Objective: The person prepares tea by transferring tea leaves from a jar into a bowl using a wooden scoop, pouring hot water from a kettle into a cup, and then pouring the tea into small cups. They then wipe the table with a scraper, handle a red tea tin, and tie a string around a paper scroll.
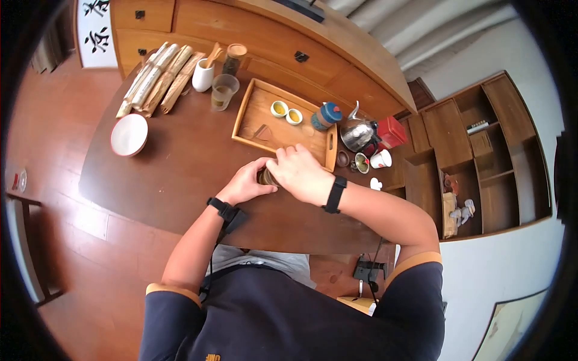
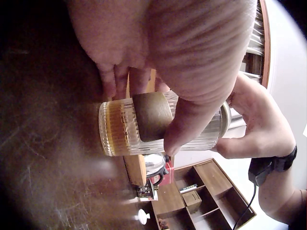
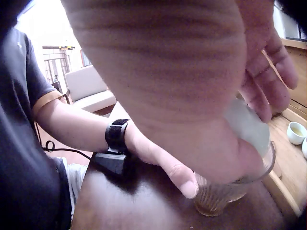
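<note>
A ribbed glass (image 2: 201, 135) with amber liquid in its bottom and a brown band round its side stands upright at the table's near middle. My left hand (image 1: 245, 182) grips it round the side, thumb across the front. From above, my right hand (image 1: 301, 174) reaches over the glass's mouth. In the right wrist view its thumb and fingers lie either side of a pale, smooth, rounded piece (image 3: 247, 125) at the rim. The palm hides much of that piece, so I cannot tell what it is.
Beyond the hands lies a wooden tray (image 1: 250, 123) with two small tea cups (image 1: 279, 109) and a blue canister (image 1: 326, 116). A kettle (image 1: 358, 133) and red box (image 1: 391, 132) stand right. Left are a white bowl (image 1: 129, 135), clear cup (image 1: 224, 91) and wrapped bundles (image 1: 158, 78).
</note>
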Demonstrator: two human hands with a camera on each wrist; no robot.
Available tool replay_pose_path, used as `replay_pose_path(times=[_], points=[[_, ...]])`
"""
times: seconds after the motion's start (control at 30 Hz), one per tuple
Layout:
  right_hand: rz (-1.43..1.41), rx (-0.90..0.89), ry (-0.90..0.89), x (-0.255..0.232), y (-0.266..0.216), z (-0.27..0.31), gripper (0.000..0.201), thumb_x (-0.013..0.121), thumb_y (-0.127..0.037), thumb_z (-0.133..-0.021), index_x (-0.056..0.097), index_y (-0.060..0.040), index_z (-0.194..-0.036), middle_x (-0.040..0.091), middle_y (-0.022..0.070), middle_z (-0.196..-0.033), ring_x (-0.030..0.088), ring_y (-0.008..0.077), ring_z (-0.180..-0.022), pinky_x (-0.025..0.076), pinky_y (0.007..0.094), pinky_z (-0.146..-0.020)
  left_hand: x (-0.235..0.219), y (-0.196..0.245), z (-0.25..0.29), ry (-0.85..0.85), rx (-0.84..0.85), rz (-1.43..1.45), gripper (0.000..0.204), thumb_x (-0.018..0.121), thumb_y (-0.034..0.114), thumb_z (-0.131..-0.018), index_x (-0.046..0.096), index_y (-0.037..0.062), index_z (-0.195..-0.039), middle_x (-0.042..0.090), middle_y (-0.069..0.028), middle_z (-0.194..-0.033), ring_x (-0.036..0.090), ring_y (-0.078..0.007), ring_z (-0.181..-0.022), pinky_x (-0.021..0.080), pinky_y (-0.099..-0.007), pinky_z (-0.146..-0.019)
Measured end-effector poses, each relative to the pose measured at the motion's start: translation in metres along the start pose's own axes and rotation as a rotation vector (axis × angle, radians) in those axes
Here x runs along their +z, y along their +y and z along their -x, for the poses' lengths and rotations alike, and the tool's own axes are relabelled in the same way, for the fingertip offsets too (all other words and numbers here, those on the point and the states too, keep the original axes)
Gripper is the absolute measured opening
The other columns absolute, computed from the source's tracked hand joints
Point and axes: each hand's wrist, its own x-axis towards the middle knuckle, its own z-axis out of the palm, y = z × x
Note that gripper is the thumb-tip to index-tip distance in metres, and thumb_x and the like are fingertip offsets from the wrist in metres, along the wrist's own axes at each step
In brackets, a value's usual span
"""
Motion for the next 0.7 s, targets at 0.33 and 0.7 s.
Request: replay_pose_path(times=[0.33,0.7], points=[[0.011,0.046,-0.096,-0.004,-0.002,-0.003,0.027,0.072,-0.026,-0.086,0.066,-0.0053,-0.102,0.069,0.0124,-0.093,0.070,0.0263,-0.090,0.049,0.0386,-0.081,0.003,0.002,-0.001,-0.023,-0.034,0.061,0.067,0.090,0.011,-0.076,0.060,0.0027,-0.136,0.070,-0.0086,-0.125,0.063,-0.0185,-0.120,0.048,-0.0342,-0.108],[0.052,0.049,-0.096,-0.004,0.000,0.003,0.021,0.068,-0.024,-0.088,0.068,-0.0069,-0.099,0.068,0.0081,-0.089,0.068,0.0216,-0.086,0.045,0.0354,-0.077,0.003,0.013,-0.003,-0.064,-0.083,0.093,0.064,0.089,0.007,-0.078,0.060,0.0008,-0.135,0.069,-0.0082,-0.128,0.061,-0.0170,-0.122,0.046,-0.0342,-0.110]])
